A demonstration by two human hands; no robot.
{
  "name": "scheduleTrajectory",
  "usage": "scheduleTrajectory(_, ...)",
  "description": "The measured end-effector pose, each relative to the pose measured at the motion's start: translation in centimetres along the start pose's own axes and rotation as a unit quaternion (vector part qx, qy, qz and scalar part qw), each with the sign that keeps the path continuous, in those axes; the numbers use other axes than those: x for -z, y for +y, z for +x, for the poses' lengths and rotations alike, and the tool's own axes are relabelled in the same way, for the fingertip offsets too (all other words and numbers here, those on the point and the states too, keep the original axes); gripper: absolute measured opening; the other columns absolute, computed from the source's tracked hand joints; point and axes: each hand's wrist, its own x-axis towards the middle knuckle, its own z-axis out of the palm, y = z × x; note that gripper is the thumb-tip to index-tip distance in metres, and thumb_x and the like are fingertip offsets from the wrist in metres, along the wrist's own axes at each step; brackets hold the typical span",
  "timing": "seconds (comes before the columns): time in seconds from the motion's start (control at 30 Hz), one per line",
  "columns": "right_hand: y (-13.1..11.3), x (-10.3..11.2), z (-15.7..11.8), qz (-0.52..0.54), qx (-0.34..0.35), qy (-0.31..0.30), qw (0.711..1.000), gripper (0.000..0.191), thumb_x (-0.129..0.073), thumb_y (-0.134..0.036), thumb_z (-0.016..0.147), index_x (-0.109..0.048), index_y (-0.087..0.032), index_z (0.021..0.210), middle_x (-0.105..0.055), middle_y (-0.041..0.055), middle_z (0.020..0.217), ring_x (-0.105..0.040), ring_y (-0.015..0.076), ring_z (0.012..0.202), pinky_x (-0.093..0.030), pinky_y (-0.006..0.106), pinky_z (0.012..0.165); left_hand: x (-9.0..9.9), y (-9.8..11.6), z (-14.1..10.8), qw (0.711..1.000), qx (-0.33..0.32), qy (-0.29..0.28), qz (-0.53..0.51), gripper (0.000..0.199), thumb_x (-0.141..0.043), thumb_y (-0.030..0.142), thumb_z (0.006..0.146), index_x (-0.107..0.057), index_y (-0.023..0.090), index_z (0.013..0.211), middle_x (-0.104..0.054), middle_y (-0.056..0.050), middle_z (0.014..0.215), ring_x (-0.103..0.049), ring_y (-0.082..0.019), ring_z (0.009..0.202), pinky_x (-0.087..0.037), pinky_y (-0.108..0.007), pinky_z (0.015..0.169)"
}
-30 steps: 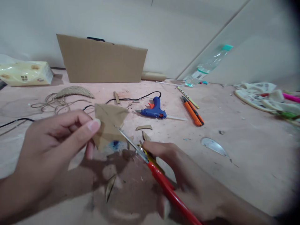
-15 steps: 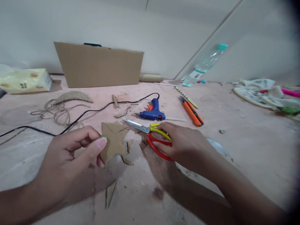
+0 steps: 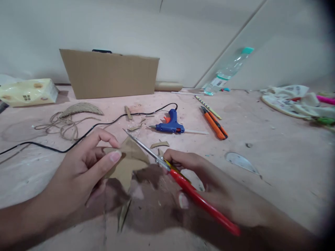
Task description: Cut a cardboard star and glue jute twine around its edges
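Note:
Between the thumb and fingers of my left hand (image 3: pixel 86 167) is a small piece of cardboard (image 3: pixel 128 158) with pointed, cut edges. My right hand (image 3: pixel 206 181) is closed around scissors (image 3: pixel 167 164) with one red and one yellow handle. Their blades point up and left, along the upper right edge of the cardboard; whether they touch it I cannot tell. Thin cardboard scraps (image 3: pixel 124 214) lie below the piece, and another scrap (image 3: pixel 160 144) lies beyond the scissors. My right fingers partly hide the yellow handle.
A blue glue gun (image 3: pixel 170 125) lies ahead, its black cord (image 3: pixel 104 123) running left. An orange utility knife (image 3: pixel 214 125) is to the right, a woven twine piece (image 3: pixel 82 109) left. Behind stand a cardboard panel (image 3: pixel 112 75), tissue pack (image 3: pixel 28 92) and leaning bottle (image 3: pixel 227 75).
The scissors have turned, their red handle now toward me, and their blades have moved left to the cardboard. My left hand has tilted the cardboard piece.

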Motion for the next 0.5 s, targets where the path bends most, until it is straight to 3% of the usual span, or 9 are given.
scheduleTrajectory(0.07,0.1,-0.8,0.1,0.019,-0.005,0.005,1.000,0.038,-0.089,-0.051,0.087,-0.064,-0.022,0.085,-0.063,-0.0001,0.086,-0.059,0.0176,0.079,-0.050,0.027,0.071,0.0,-0.5,-0.2,1.000,0.000,-0.025,-0.011,0.032,-0.080,0.052,0.096,-0.058,0.030,0.104,-0.051,0.011,0.058,-0.036,-0.008,0.035,-0.025,-0.015,0.032)
scheduleTrajectory(0.17,0.8,-2.5,0.1,0.126,-0.034,0.015,0.991,0.042,-0.096,-0.043,0.084,-0.060,-0.022,0.091,-0.060,-0.0039,0.083,-0.053,0.0131,0.073,-0.044,0.025,0.065,-0.1,-1.3,-0.6,0.996,0.002,-0.082,-0.030,0.031,-0.081,0.051,0.097,-0.062,0.029,0.109,-0.070,0.002,0.077,-0.064,-0.013,0.057,-0.050,-0.018,0.048)
scheduleTrajectory(0.27,1.4,-4.1,0.0,0.260,-0.042,0.025,0.964,0.049,-0.100,-0.038,0.082,-0.057,-0.023,0.098,-0.058,-0.0077,0.081,-0.049,0.0090,0.065,-0.042,0.022,0.060,-0.4,-1.3,-0.9,0.988,0.005,-0.152,-0.003,0.030,-0.082,0.044,0.097,-0.063,0.029,0.116,-0.075,0.000,0.088,-0.070,-0.016,0.071,-0.058,-0.019,0.060)
scheduleTrajectory(0.37,1.7,-5.0,0.1,0.289,-0.044,0.050,0.955,0.051,-0.101,-0.040,0.081,-0.054,-0.025,0.096,-0.058,-0.0087,0.079,-0.051,0.0078,0.060,-0.044,0.022,0.057,-1.0,-1.0,-0.9,0.989,0.008,-0.144,0.005,0.036,-0.085,0.038,0.092,-0.063,0.030,0.120,-0.073,0.002,0.085,-0.071,-0.014,0.070,-0.059,-0.018,0.059)
scheduleTrajectory(0.5,1.8,-5.1,0.4,0.285,-0.067,0.083,0.953,0.055,-0.101,-0.044,0.079,-0.050,-0.026,0.093,-0.061,-0.0073,0.081,-0.063,0.0111,0.062,-0.053,0.025,0.060,-2.0,-1.4,-1.0,0.982,0.064,-0.151,-0.094,0.034,-0.090,0.039,0.087,-0.070,0.025,0.109,-0.080,-0.004,0.100,-0.082,-0.021,0.091,-0.068,-0.028,0.079)
